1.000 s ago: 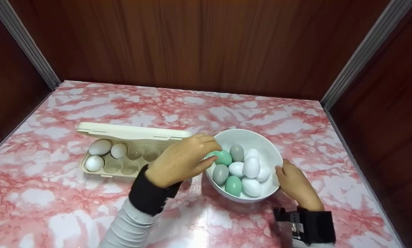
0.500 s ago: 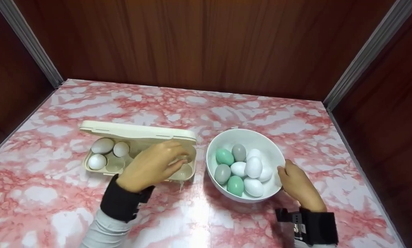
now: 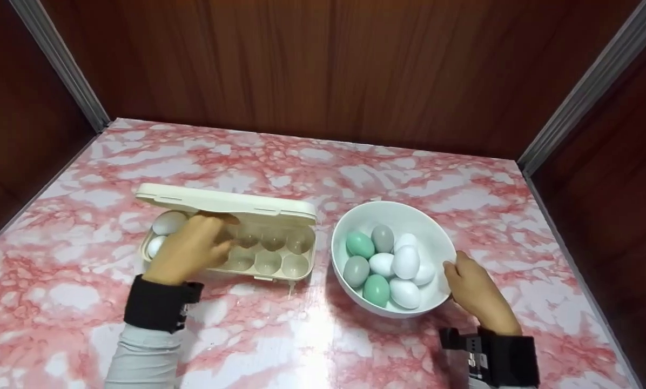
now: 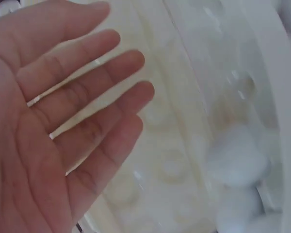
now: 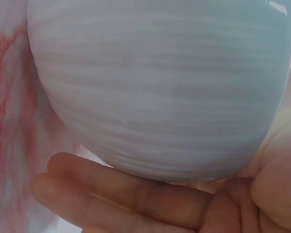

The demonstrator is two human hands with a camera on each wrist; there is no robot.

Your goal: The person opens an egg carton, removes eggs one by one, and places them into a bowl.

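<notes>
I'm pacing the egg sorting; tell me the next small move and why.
Probably bring the left hand back to the bowl for another egg. Its fingers are straight and hold nothing over the carton, several cups show empty, eggs remain in the bowl, and the right hand steadies its rim.

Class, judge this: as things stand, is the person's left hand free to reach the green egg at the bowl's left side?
Probably yes. The left hand is open over the cream egg carton, holding nothing, and the green egg lies uncovered in the white bowl beside the carton.

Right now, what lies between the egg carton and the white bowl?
Nothing: in the head view only a narrow strip of bare marbled tabletop separates the egg carton from the white bowl.
</notes>
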